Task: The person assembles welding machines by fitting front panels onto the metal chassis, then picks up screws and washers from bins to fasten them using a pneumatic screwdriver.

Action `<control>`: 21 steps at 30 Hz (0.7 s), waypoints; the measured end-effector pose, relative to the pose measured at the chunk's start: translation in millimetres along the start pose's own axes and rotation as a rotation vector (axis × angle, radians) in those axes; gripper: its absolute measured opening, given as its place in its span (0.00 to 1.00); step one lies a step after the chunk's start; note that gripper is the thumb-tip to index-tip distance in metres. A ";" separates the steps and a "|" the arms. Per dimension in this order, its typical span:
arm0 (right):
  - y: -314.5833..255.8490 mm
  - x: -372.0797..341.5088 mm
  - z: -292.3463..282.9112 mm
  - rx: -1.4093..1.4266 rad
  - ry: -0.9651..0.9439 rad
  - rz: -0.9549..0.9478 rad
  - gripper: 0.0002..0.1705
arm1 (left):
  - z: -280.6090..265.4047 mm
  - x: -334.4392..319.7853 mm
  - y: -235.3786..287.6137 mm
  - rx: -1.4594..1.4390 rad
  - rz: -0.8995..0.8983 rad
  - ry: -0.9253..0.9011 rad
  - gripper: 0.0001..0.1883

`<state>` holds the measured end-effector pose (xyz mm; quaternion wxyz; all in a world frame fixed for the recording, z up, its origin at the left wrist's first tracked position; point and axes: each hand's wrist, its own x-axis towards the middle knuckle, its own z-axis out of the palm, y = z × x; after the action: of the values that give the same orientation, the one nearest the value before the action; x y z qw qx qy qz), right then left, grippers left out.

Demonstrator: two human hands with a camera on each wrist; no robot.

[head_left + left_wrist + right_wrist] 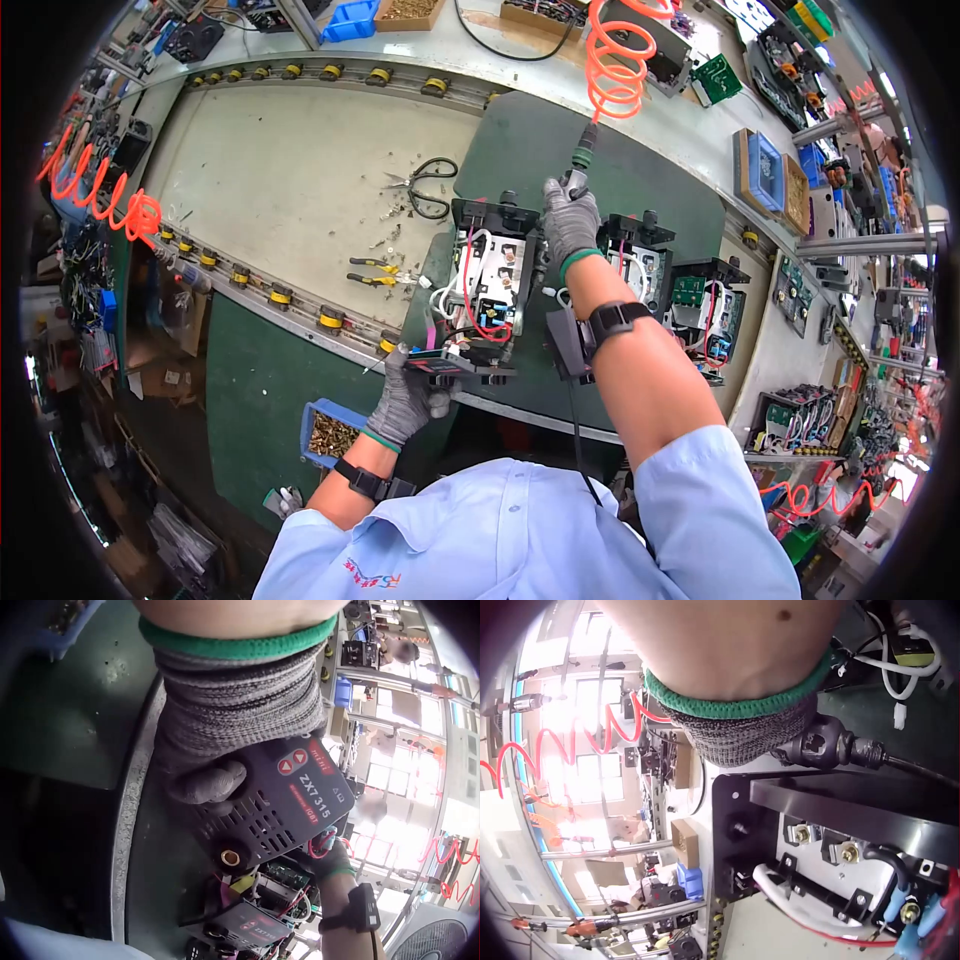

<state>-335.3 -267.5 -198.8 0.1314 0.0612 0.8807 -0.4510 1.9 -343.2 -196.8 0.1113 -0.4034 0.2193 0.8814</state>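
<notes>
Gloved in grey, my left hand (400, 405) grips the front panel (435, 365) of an open welding machine (500, 270). In the left wrist view, the thumb lies across the black panel (292, 795), which is marked ZX7 315. My right hand (570, 220) holds an air screwdriver (821, 742) at the machine's far right side; its shaft runs alongside the machine in the right wrist view. White and red wires and bolted terminals (847, 853) show inside the housing. Most of the right hand's fingers are hidden in the right wrist view.
Two more open machines, one (635, 265) beside the right forearm and another (705, 300) farther right, stand on the bench. Scissors (430, 188), yellow-handled pliers (385, 272) and loose screws lie left. A blue bin (310, 432) holds brass-coloured parts. An orange coiled hose (620, 65) hangs above.
</notes>
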 end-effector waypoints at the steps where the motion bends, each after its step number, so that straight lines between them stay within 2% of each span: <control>1: -2.8 -4.7 -2.2 0.015 -0.040 -0.034 0.27 | -3.3 2.1 -1.6 -0.010 -0.014 -0.007 0.53; 3: -9.6 -11.2 -8.4 0.059 -0.114 -0.035 0.30 | -7.6 4.0 -1.0 -0.011 -0.036 -0.026 0.55; 8: -13.2 -7.0 -2.4 -0.004 -0.043 0.028 0.30 | -11.5 10.5 3.8 0.002 -0.035 -0.077 0.55; 11: 5.2 11.8 10.4 -0.168 0.002 0.207 0.33 | -14.5 16.7 -0.5 -0.059 -0.052 -0.078 0.54; 13: 14.4 14.3 14.8 -0.166 -0.016 0.246 0.33 | -19.2 20.1 -3.8 -0.216 -0.136 -0.153 0.52; 16: 34.2 25.4 24.0 -0.175 -0.057 0.288 0.33 | -18.4 26.2 -12.8 -0.371 -0.193 -0.162 0.51; 21: 35.9 27.0 28.7 -0.320 -0.052 0.329 0.35 | -12.3 31.3 -9.7 -0.460 -0.224 -0.159 0.49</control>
<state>-348.0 -270.0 -250.5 0.2339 0.1707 0.9154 -0.2797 -6.6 -340.0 -230.6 0.1304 -0.3692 -0.0419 0.9192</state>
